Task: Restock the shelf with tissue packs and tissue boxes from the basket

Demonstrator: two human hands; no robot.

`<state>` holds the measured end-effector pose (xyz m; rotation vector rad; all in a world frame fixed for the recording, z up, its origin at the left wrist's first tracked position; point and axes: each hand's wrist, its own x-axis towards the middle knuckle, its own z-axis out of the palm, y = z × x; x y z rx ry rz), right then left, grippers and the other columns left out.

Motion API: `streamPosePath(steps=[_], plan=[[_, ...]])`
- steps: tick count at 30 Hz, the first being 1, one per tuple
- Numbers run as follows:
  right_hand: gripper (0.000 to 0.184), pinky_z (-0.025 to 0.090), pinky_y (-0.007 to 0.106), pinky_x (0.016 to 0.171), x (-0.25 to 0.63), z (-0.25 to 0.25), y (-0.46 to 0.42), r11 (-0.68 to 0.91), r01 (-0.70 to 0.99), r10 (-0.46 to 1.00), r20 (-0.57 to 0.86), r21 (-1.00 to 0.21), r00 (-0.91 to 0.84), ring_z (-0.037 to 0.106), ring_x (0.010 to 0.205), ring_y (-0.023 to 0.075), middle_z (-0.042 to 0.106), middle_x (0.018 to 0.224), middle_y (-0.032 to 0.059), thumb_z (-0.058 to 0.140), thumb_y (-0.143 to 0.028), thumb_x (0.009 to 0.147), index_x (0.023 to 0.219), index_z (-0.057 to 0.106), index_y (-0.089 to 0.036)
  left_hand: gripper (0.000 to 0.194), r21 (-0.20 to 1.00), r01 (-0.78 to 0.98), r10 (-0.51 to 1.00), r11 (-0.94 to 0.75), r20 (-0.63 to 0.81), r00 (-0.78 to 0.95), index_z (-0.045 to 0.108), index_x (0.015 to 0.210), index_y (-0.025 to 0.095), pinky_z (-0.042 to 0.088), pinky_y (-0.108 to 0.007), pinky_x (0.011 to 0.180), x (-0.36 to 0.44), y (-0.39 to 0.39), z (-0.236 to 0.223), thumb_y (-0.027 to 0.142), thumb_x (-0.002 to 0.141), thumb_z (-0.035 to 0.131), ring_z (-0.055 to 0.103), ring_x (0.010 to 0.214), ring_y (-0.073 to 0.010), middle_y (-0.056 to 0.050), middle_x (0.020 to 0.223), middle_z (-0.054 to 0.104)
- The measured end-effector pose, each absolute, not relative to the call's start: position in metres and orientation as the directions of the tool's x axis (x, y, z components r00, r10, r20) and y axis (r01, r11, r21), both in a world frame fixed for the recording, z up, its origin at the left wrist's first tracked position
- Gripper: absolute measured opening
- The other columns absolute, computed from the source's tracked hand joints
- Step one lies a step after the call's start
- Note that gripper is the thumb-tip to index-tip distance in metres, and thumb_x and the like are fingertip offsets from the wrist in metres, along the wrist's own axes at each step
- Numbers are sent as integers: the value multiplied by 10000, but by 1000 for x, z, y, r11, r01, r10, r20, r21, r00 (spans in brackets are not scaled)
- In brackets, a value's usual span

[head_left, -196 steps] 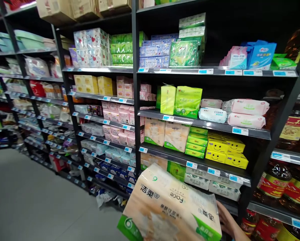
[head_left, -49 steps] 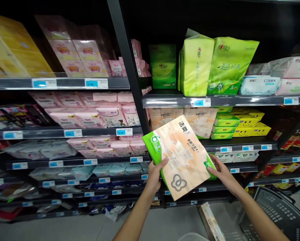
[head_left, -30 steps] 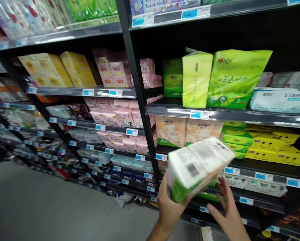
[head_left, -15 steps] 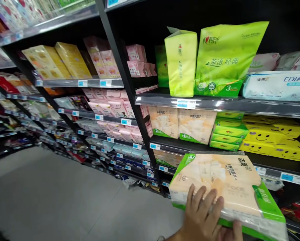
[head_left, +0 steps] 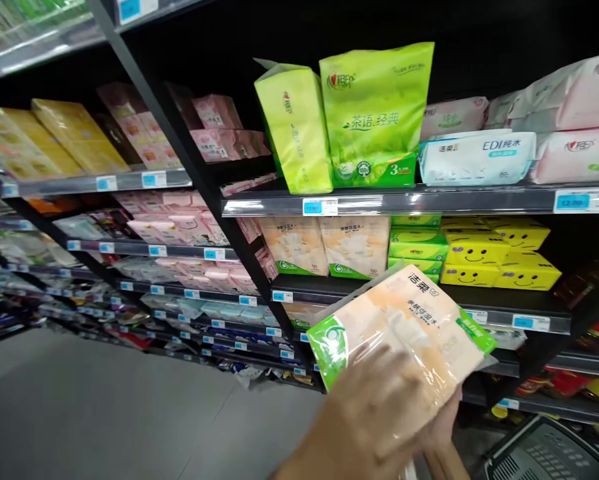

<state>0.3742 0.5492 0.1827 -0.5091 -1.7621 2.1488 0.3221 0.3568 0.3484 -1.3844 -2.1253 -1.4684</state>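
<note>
I hold a peach and green tissue pack [head_left: 414, 320] tilted in front of the lower shelves. My left hand [head_left: 374, 407], blurred by motion, lies over the pack's lower front with the fingers pressed on the wrapper. My right hand [head_left: 444, 420] grips the pack's lower edge from underneath and is mostly hidden behind it. Two packs of the same kind [head_left: 324, 245] stand on the shelf just behind, under a blue price tag [head_left: 319, 206].
Black shelving [head_left: 409, 200] carries green tissue bags [head_left: 374, 113], yellow smiley boxes [head_left: 499, 257], pink and white wipes packs [head_left: 479, 157]. A dark shopping basket [head_left: 544, 453] shows at the lower right. Grey floor [head_left: 104, 413] stretches to the left along the aisle.
The pack has been lifted and tilted, its green corner now pointing down-left. My left hand slid down over its front. The view has swung left and a basket has come into sight.
</note>
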Motion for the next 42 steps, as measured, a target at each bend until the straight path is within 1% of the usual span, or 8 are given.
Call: streamPosePath(steps=[3, 5, 10, 19, 24, 34, 38, 42], plan=[[990, 559, 544, 1024, 374, 188, 557, -380, -24, 464, -168, -925, -870, 702, 1205, 364, 754, 1294, 62, 59, -886, 887, 1550, 527, -318, 681, 854, 446, 190, 268, 407, -893, 736, 1324, 280, 282, -609, 1265, 284, 324, 341, 361, 672, 915, 468, 1459, -436, -137, 1491, 611], [942, 559, 549, 1029, 373, 189, 565, -443, -9, 442, -210, -896, -872, 705, 1203, 359, 781, 1225, 71, 111, -861, 907, 1477, 615, -306, 810, 983, 107, 8, 150, 107, -994, 706, 1327, 256, 315, -601, 1244, 268, 306, 324, 473, 586, 950, 450, 1465, -444, -152, 1521, 575], [858, 543, 615, 1028, 361, 189, 577, -555, 88, 347, -327, -827, -879, 697, 1194, 416, 803, 1140, 87, 276, -928, 830, 1076, 829, -321, 923, 753, -568, 209, -333, -528, -823, 700, 1227, 225, 556, -558, 1008, 291, 286, 265, 620, 445, 990, 676, 1202, -449, -170, 1254, 738], [682, 505, 558, 1099, 301, 256, 557, -570, 136, 251, -329, -810, -910, 666, 1247, 390, 797, 1165, 78, 715, -834, 699, 1094, 778, -281, 764, 652, -409, 41, -639, -502, -864, 681, 1115, 193, 644, -413, 864, 304, 274, 206, 368, 465, 1042, 771, 996, -340, -86, 1023, 800], [915, 564, 539, 1010, 268, 290, 534, -409, 109, 307, -249, -906, -919, 684, 1199, 393, 777, 1203, 101, 987, -550, 519, 1321, 650, -264, 683, 675, -322, 32, -664, -405, -914, 678, 1120, 163, 654, -359, 821, 263, 260, 191, 320, 549, 1019, 770, 1020, -319, -113, 1111, 794], [822, 640, 402, 774, 168, 341, 475, -292, -103, 421, -32, -951, -906, 749, 909, 299, 776, 1121, 126, 1000, -395, 493, 1193, 626, -180, 556, 544, -147, -57, -826, -340, -939, 706, 1128, 191, 650, -243, 770, 166, 269, 237, 271, 655, 988, 773, 887, -176, -55, 1092, 789], [794, 642, 395, 785, 143, 323, 458, -179, -222, 476, 113, -959, -872, 743, 925, 286, 772, 1090, 97, 999, -376, 491, 1161, 609, -204, 289, 448, -133, -77, -884, -421, -904, 748, 1096, 153, 644, -226, 801, 140, 266, 235, 219, 838, 860, 765, 1002, -180, -108, 1210, 772], [735, 641, 374, 765, 121, 313, 457, -75, -270, 485, 201, -960, -851, 741, 898, 267, 771, 1090, 100, 993, -378, 494, 1110, 632, -204, 389, 460, -235, 52, -856, -376, -925, 763, 1020, 156, 648, -265, 799, 115, 256, 227, 350, 737, 947, 774, 968, -210, -100, 1104, 800]])
